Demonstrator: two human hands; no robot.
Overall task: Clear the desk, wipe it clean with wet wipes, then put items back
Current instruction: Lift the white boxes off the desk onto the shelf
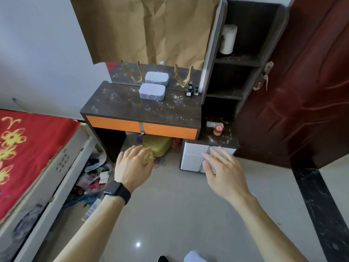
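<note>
Desk [132, 108]: dark top with orange drawer fronts, set against the wall; the top is speckled with pale crumbs and dust. It lies beyond both hands, not touched by either.
Bed [28, 148]: far left, red cover with a yellow pattern; mixed clutter [94, 178] lies on the floor between bed and desk.
Left hand [132, 167]: forearm reaches forward, back of hand up, fingers relaxed and slightly bent, holding nothing. It hangs over the floor in front of the desk's left half.
Wristband [117, 191]: black, with a screen, on the left wrist.
Yellow-green bag [160, 146]: on the floor under the desk, just past the left fingertips; contact cannot be determined.
White lidded box [152, 91]: on the desk top near the mirror [122, 72], beyond the left hand.
Small dark bottles [189, 89]: at the desk's rear right corner.
Right hand [224, 173]: forearm reaches forward, palm down, fingers straight and spread wide, holding nothing. It is in front of the white drawer unit [190, 157]; contact cannot be determined.
Low side surface [209, 138]: right of the desk, carries a red-lidded jar [217, 130] and a blister pack [212, 124].
Shelf unit [236, 76]: dark, a white roll [228, 39] on its top shelf.
Door [311, 91]: dark red, far right.
</note>
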